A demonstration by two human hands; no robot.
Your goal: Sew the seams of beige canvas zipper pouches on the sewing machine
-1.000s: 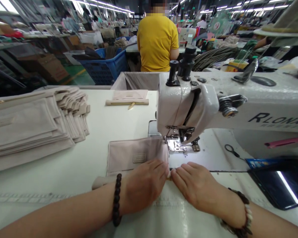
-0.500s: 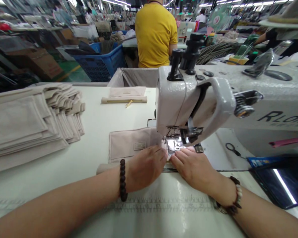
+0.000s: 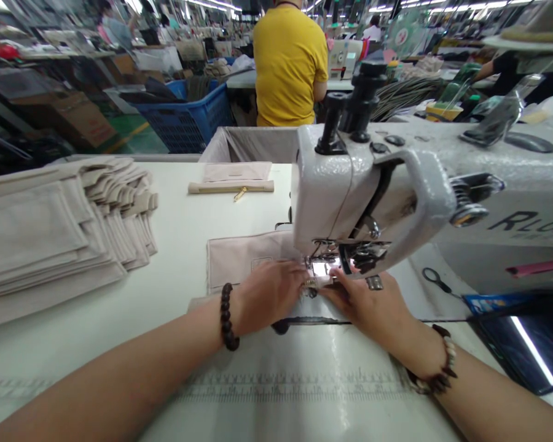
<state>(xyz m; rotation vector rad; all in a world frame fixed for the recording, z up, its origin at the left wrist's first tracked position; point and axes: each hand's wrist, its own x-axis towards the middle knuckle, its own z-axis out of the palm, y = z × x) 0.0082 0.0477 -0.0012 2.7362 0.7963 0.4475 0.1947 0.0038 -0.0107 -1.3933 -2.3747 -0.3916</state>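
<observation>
We had both hands low by the front of the white sewing machine, whose head stood at one o'clock from them. The beige cloth panel lay flat on the tabletop, reaching from ten o'clock in to our fingers, and its right end was by the machine's shiny metal foot, where a bright light shone. Our left hand lay on top of the panel, fingers close together, and hid part of its small patch. We could not tell if that grip was pinching the cloth or just pressing it. Our right hand was just beside the foot, with its thumb near the panel's end. Its grip was partly hidden by the machine, so we could not tell if it was holding anything.

We wore a dark bead bracelet on the left wrist. A big pile of beige cloth panels sat between nine and ten o'clock. At eleven o'clock lay a beige piece with a gold zipper. A black tool with a ring lay at three o'clock. A person in a yellow shirt was far off at twelve.
</observation>
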